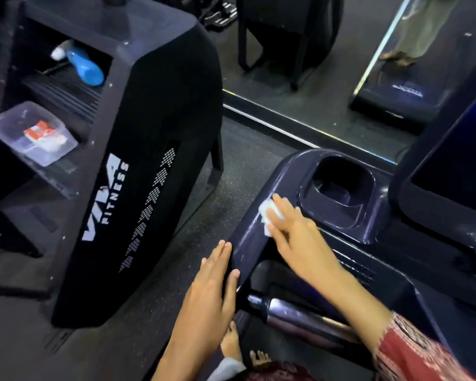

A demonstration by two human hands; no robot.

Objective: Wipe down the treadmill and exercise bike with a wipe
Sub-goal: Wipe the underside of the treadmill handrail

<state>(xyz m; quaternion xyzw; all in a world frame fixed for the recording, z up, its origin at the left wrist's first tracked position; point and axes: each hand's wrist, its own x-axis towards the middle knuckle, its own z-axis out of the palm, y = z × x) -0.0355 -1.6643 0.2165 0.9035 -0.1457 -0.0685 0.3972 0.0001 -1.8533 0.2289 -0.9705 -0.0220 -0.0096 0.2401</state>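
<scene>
Now my right hand point(294, 232), fingers straight, presses the wipe point(265, 213) just left of the cup holder point(374, 207) on the treadmill point(248, 251). My left hand point(212, 284) lies flat farther left, off the wipe.

The wipe point(264, 210) is seen on the treadmill console point(248, 244), left of its cup holder point(341, 185); a bottle point(84, 67) is stowed beyond a container point(33, 133) at far left.

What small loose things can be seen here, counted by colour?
Blue: 1, the bottle
Clear: 1, the tub
Red and white: 1, the packet in the tub
White: 1, the wipe
Total: 4
</scene>
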